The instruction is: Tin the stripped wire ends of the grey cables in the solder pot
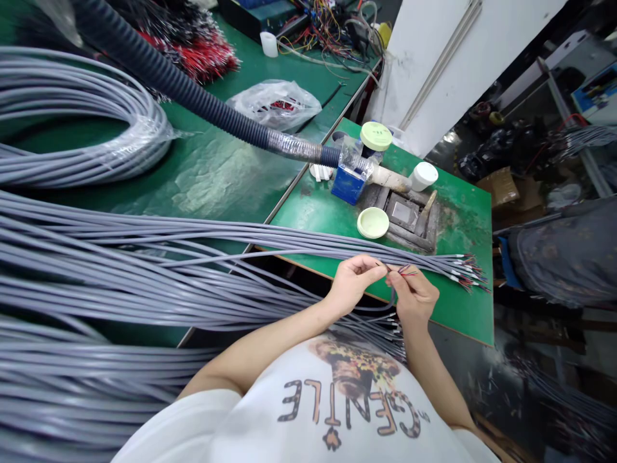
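My left hand point(355, 281) is closed, its thumb and forefinger pinching the thin wires at the end of a grey cable. Close beside it, my right hand point(415, 294) grips the same cable near its end. Several fine coloured wires point(408, 272), some red and some dark, poke out between the fingers. The grey cable point(392, 301) curves down below my hands. Just behind them lies a bundle of grey cables point(289, 236), with stripped, coloured ends point(466, 273) reaching right across the green board. More cable ends point(393, 331) lie below, close to my shirt.
A square solder pot point(405, 213) sits on the green board point(308, 209), under a ribbed hose point(193, 83). Around it are a pale open tub point(373, 222), a white jar point(423, 175), a green-lidded jar point(376, 136) and a blue box point(348, 184). Coiled cable point(139, 138) lies left.
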`<action>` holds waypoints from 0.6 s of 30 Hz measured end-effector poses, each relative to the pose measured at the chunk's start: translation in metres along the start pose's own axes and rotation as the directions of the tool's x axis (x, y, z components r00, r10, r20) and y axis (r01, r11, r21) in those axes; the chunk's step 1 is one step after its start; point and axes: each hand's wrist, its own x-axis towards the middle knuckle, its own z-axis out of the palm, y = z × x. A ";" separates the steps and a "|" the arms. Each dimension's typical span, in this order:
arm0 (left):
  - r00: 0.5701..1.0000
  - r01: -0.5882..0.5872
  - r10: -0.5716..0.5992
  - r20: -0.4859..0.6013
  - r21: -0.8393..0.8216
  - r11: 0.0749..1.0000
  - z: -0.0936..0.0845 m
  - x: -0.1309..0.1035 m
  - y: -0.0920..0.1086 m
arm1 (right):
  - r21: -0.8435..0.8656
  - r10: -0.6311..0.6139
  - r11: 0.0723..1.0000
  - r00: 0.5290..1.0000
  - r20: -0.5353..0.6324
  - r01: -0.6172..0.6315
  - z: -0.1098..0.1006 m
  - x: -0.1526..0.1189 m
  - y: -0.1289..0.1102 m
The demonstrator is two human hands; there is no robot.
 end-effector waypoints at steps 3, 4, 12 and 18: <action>0.997 0.044 -0.045 0.058 0.013 0.999 0.000 0.001 0.002 | 0.051 0.041 0.998 0.998 -0.043 -0.038 0.002 0.003 -0.001; 0.996 0.051 -0.052 0.070 0.015 0.999 0.000 0.001 0.003 | 0.057 0.047 0.997 0.998 -0.042 -0.045 0.002 0.004 -0.001; 0.996 -0.063 0.058 0.061 0.084 0.994 -0.006 0.007 0.009 | -0.024 0.084 0.996 0.988 0.128 -0.081 -0.003 0.005 -0.001; 0.995 -0.093 0.096 -0.026 0.093 0.991 -0.007 0.002 0.032 | -0.157 -0.025 0.986 0.977 0.212 0.060 -0.009 0.032 -0.014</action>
